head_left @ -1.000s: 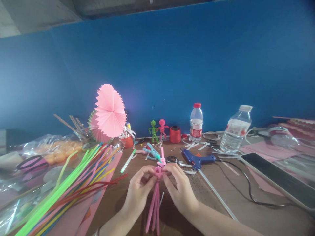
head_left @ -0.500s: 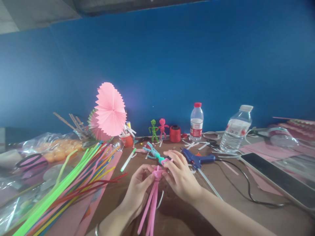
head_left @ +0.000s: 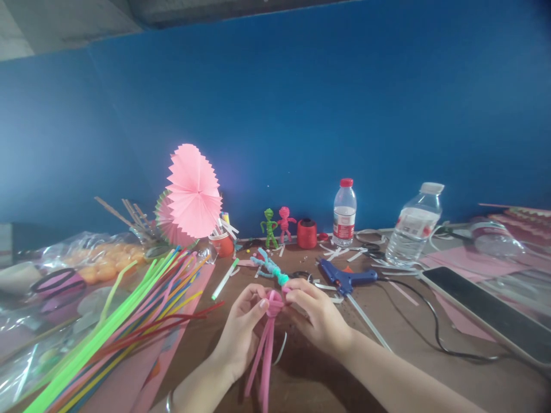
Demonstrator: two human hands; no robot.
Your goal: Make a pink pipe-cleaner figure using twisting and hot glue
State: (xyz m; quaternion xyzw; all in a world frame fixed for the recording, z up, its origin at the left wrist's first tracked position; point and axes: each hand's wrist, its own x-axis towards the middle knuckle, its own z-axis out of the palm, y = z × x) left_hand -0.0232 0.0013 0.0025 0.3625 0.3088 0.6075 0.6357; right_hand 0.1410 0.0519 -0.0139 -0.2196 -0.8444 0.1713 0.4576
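Between my two hands is a bundle of pink pipe cleaners, wound into a knot at the top, with its long ends hanging down. My left hand is closed, thumb and fingers pinching the wound knot from the left. From the right, my right hand pinches a pink strand beside the knot. Just beyond the fingers lies a blue pipe-cleaner figure on the brown table. A green and a pink pipe-cleaner figure, the green one on the left, stand by the wall.
Loose colourful pipe cleaners spread over the left side. To the right lie a blue glue gun with its cord and a phone. Two water bottles, one red-capped, a red thread spool and a pink paper fan stand behind.
My right hand's fingers have drawn in and now pinch a strand at the knot's right side. The left hand has shifted slightly, its thumb now pressed on the knot.
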